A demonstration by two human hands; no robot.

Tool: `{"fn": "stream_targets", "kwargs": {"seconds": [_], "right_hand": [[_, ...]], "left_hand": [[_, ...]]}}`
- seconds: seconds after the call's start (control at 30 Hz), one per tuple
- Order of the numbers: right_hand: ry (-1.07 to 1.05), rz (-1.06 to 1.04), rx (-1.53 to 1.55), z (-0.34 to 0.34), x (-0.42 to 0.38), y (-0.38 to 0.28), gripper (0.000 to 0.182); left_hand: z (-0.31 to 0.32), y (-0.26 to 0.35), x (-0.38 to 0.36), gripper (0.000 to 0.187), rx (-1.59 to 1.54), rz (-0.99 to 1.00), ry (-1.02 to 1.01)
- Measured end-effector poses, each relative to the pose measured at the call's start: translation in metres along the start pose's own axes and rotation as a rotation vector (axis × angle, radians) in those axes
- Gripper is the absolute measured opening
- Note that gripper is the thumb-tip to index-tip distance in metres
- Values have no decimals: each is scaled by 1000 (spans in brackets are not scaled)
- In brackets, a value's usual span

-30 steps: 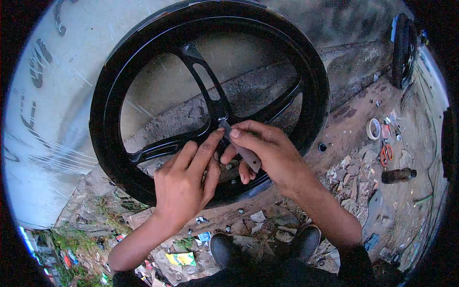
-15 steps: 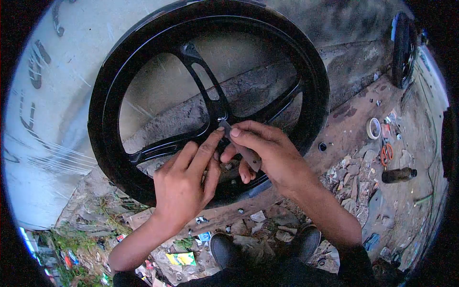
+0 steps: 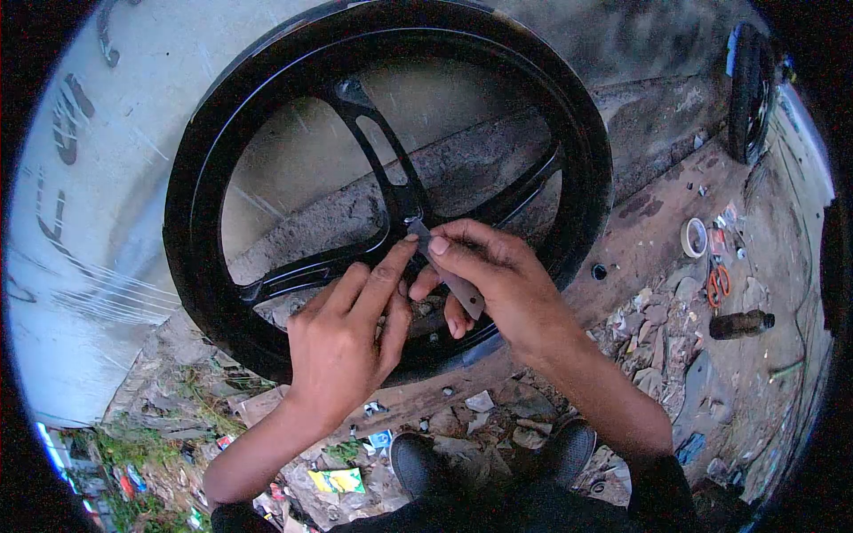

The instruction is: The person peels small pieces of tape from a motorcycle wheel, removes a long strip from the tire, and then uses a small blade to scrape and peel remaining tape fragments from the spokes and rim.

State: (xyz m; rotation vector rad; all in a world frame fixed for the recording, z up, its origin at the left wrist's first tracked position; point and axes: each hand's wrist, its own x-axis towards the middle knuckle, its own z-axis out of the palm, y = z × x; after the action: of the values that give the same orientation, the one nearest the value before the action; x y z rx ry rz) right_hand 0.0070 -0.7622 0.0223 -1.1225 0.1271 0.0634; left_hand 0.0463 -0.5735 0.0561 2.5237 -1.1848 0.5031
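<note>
A large black spoked wheel (image 3: 204,178) stands upright in front of me, leaning toward a pale wall. My right hand (image 3: 498,280) pinches a flat grey metal tool (image 3: 453,282), its tip pressed at the wheel's hub where the spokes meet. Against the hub, just left of the tool, rests my left hand (image 3: 346,342), with its index finger stretched up to touch the tool's tip. The hub itself is mostly hidden behind both hands.
Dirt ground with stones, paper scraps and litter lies below; my two dark shoes (image 3: 418,462) stand on it. At right are a tape roll (image 3: 694,238), orange-handled scissors (image 3: 718,284), a dark bottle (image 3: 740,325) and another black wheel (image 3: 749,89) by the wall.
</note>
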Motion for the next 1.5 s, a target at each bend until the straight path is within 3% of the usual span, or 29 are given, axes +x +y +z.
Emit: {"fn": "stream_targets", "kwargs": {"seconds": [0.47, 0.57, 0.67, 0.77, 1.07, 1.5], "right_hand": [[-26, -130, -68, 1, 2, -5, 33], [-47, -105, -85, 1, -7, -3, 33], [-17, -29, -137, -6, -24, 7, 34], [40, 56, -61, -17, -47, 22, 34], [121, 228, 54, -51, -108, 50, 31], [102, 218, 111, -68, -133, 65, 26]], "left_hand": [[-4, 3, 2, 52, -44, -28, 25], [-13, 2, 6, 43, -42, 10, 22], [-9, -9, 12, 27, -82, 99, 179], [-13, -10, 23, 18, 20, 72, 178], [-15, 2, 56, 24, 322, 169, 0], [-13, 21, 70, 12, 541, 259, -112]]}}
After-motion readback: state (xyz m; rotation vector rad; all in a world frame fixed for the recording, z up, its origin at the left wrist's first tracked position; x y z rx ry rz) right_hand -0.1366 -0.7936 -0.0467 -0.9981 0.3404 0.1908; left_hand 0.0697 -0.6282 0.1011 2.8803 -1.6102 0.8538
